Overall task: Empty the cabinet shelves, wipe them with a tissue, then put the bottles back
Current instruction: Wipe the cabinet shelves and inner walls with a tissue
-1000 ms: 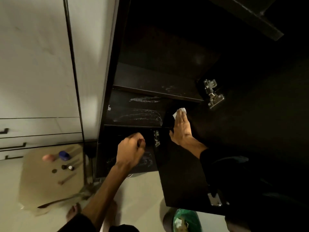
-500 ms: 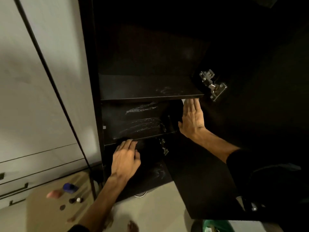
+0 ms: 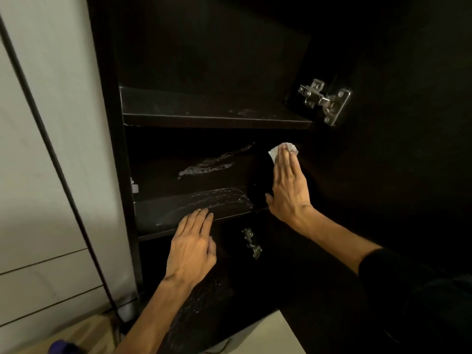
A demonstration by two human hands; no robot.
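We see the tissue (image 3: 283,149), a small white wad, at the right end of the cabinet's middle compartment, pressed flat against the dark surface there under the fingertips of the right hand (image 3: 287,185). That hand lies with its fingers straight and close together, thumb out to the left, palm against the surface; only the tissue's edges show past the fingertips. Whether the surface is the cabinet's side wall or the inner face of the open door, we cannot tell in this dim light.

The left hand (image 3: 191,247) rests lower and to the left, fingers straight and together, its fingertips on the front edge of the lower shelf (image 3: 178,213). This shelf carries pale, streaky smears, and similar smears mark the back wall above it. The upper shelf (image 3: 204,111) shows fainter marks near its right end.

On the right, a metal hinge (image 3: 324,100) sits beside the upper shelf, and a smaller hinge (image 3: 251,242) sits below the lower shelf. Left of the cabinet stands a pale wall with a dark cable (image 3: 51,149) running down it. At the near left corner a blue bottle cap (image 3: 61,347) peeks in.
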